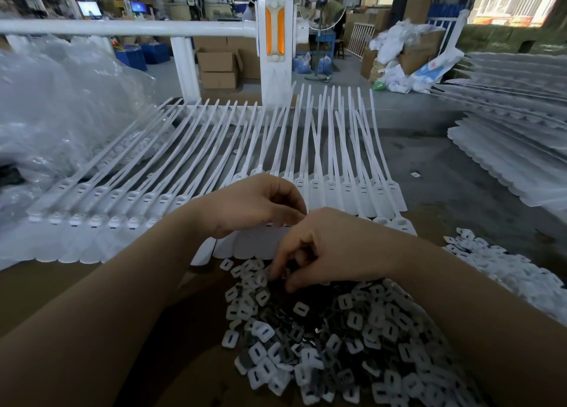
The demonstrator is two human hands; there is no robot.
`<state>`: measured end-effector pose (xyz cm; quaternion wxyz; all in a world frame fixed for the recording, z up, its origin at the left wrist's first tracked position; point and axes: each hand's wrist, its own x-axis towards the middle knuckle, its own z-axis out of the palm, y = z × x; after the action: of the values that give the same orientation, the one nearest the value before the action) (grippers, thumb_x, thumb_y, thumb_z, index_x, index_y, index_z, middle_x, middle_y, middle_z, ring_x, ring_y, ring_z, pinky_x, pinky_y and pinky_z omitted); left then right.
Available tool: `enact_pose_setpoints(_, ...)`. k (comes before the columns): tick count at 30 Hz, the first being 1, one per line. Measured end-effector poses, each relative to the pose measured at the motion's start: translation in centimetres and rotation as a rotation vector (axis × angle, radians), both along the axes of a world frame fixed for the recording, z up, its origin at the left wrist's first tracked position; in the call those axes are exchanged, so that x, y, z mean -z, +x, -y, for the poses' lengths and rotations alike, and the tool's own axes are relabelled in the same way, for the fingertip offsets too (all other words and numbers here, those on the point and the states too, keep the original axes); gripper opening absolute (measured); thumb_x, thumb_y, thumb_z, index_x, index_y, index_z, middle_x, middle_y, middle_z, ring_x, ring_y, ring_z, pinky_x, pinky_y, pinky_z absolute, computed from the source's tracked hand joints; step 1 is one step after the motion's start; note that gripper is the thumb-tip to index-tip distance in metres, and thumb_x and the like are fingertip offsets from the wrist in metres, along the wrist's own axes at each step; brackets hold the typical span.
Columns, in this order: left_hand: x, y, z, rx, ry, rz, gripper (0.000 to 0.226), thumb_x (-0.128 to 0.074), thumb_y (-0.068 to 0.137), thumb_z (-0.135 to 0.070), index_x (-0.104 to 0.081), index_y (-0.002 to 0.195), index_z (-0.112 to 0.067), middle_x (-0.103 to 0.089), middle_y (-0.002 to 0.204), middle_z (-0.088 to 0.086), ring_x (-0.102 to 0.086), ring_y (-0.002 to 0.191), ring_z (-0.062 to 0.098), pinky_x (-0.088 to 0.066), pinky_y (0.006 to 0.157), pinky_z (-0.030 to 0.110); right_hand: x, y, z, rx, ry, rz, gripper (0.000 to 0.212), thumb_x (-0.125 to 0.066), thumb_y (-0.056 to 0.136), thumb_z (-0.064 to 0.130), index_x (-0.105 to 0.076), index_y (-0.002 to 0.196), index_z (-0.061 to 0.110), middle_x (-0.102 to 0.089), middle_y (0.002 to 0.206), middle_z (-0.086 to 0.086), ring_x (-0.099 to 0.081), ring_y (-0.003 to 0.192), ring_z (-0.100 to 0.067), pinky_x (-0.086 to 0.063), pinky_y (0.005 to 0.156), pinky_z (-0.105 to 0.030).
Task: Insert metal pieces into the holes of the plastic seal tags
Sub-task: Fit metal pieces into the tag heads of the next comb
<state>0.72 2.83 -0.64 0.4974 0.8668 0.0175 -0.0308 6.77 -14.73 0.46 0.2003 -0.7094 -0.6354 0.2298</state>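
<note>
The plastic seal tags (214, 173) lie side by side in two overlapping rows across the middle of the tabletop (454, 185). Their flat label ends point toward the near edge and their thin tails run toward the far edge, so each long axis goes near to far, fanning a little at the left. This layout puts the slotted heads in a line just in front of the person, so the holes can likely be filled one after another without lifting a tag.

The pile of metal pieces (331, 339), small squarish clips with a slot in each, is heaped at the near edge, right under the arms and within easy reach of the tag heads.

The left hand (254, 204) hovers over the near row of tags with fingers curled downward; whether the fingertips pinch a piece or only steady a tag is hidden by the knuckles, so I cannot tell. The right hand (325, 250) dips into the top of the pile, thumb and forefinger drawn narrow, seemingly nipping one piece, though blur makes that uncertain.

More tags are stacked (506, 149) along the right edge, and clear plastic bags (61, 99) sit at the left.
</note>
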Motion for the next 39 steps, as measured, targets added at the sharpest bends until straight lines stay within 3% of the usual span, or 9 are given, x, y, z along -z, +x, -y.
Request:
enact_pose_setpoints(4, 0.1, 0.0, 0.0, -0.005, -0.002, 0.005, 0.006, -0.070, 0.088, -0.011, -0.072, 0.093, -0.013, -0.072, 0.091, 0.008, -0.063, 0.081, 0.017, -0.049, 0.079, 0.033, 0.0, -0.3, 0.0, -0.004, 0.004, -0.012, 0.016, -0.077, 0.080, 0.027, -0.077, 0.096, 0.031, -0.072, 0.086, 0.009, -0.065, 0.080, -0.005, -0.052, 0.083, -0.039)
enact_pose_setpoints(6, 0.1, 0.0, 0.0, -0.008, 0.002, 0.009, 0.006, -0.070, 0.088, -0.012, -0.072, 0.094, -0.013, -0.071, 0.094, 0.013, -0.062, 0.082, 0.020, -0.048, 0.081, 0.037, 0.0, -0.4, 0.0, -0.016, 0.004, -0.014, 0.014, -0.077, 0.081, 0.026, -0.077, 0.095, 0.029, -0.072, 0.089, 0.014, -0.064, 0.083, -0.001, -0.052, 0.084, -0.032)
enact_pose_setpoints(9, 0.1, -0.1, 0.0, -0.010, -0.002, 0.008, 0.007, -0.071, 0.088, -0.012, -0.072, 0.094, -0.012, -0.071, 0.095, 0.014, -0.061, 0.082, 0.020, -0.047, 0.080, 0.036, 0.1, -0.5, 0.1, -0.031, 0.001, -0.002, 0.012, -0.076, 0.081, 0.023, -0.075, 0.092, 0.027, -0.069, 0.084, 0.018, -0.063, 0.077, 0.003, -0.050, 0.077, -0.020)
enact_pose_setpoints(13, 0.1, -0.1, 0.1, -0.009, -0.016, 0.014, 0.006, -0.067, 0.090, -0.011, -0.071, 0.095, -0.010, -0.071, 0.094, 0.013, -0.062, 0.081, 0.018, -0.049, 0.078, 0.032, 0.1, -0.4, 0.1, -0.006, 0.050, 0.037, 0.009, -0.074, 0.080, 0.020, -0.070, 0.086, 0.026, -0.066, 0.079, 0.019, -0.061, 0.073, 0.003, -0.049, 0.069, -0.016)
enact_pose_setpoints(16, 0.1, -0.3, 0.0, -0.029, -0.037, 0.020, 0.009, -0.061, 0.094, -0.012, -0.070, 0.096, -0.010, -0.070, 0.084, 0.009, -0.060, 0.072, 0.012, -0.047, 0.065, 0.022, -0.1, 0.3, 0.2, 0.173, 0.206, -0.001, 0.015, -0.072, 0.079, 0.018, -0.064, 0.077, 0.030, -0.062, 0.070, 0.022, -0.058, 0.064, 0.004, -0.046, 0.059, -0.014)
enact_pose_setpoints(19, -0.1, -0.3, 0.1, -0.037, -0.049, 0.019, 0.011, -0.065, 0.088, -0.022, -0.071, 0.092, -0.014, -0.065, 0.077, 0.003, -0.053, 0.066, 0.011, -0.038, 0.065, 0.030, 0.1, 1.3, 0.3, 0.448, 0.422, -0.058, 0.016, -0.071, 0.078, 0.015, -0.064, 0.073, 0.029, -0.066, 0.071, 0.013, -0.058, 0.058, 0.000, -0.050, 0.057, -0.018)
enact_pose_setpoints(23, -0.3, -0.3, 0.2, -0.043, -0.136, 0.032, 0.017, -0.064, 0.093, -0.022, -0.074, 0.080, -0.026, -0.066, 0.074, 0.000, -0.054, 0.063, 0.008, -0.041, 0.060, 0.023, 0.7, 2.0, 0.2, 0.635, 0.550, 0.053, 0.017, -0.070, 0.079, 0.018, -0.061, 0.071, 0.030, -0.064, 0.064, 0.012, -0.060, 0.058, -0.003, -0.049, 0.056, -0.016)
enact_pose_setpoints(31, -0.5, -0.5, 0.3, -0.092, -0.169, 0.031, 0.017, -0.062, 0.094, -0.020, -0.074, 0.083, -0.021, -0.069, 0.079, 0.001, -0.056, 0.068, 0.010, -0.038, 0.067, 0.031, 0.9, 1.8, 0.2, 0.574, 0.604, 0.220, 0.014, -0.072, 0.079, 0.017, -0.064, 0.076, 0.030, -0.059, 0.067, 0.017, -0.056, 0.071, -0.005, -0.047, 0.063, -0.016)
enact_pose_setpoints(39, -0.5, -0.4, 0.2, -0.119, -0.137, 0.036, 0.008, -0.065, 0.091, -0.018, -0.073, 0.089, -0.017, -0.072, 0.079, -0.002, -0.057, 0.066, 0.007, -0.042, 0.064, 0.026, 1.1, 2.2, 0.2, 0.542, 0.578, 0.237, 0.019, -0.073, 0.079, 0.016, -0.064, 0.078, 0.033, -0.060, 0.071, 0.019, -0.056, 0.079, -0.002, -0.046, 0.065, -0.013)
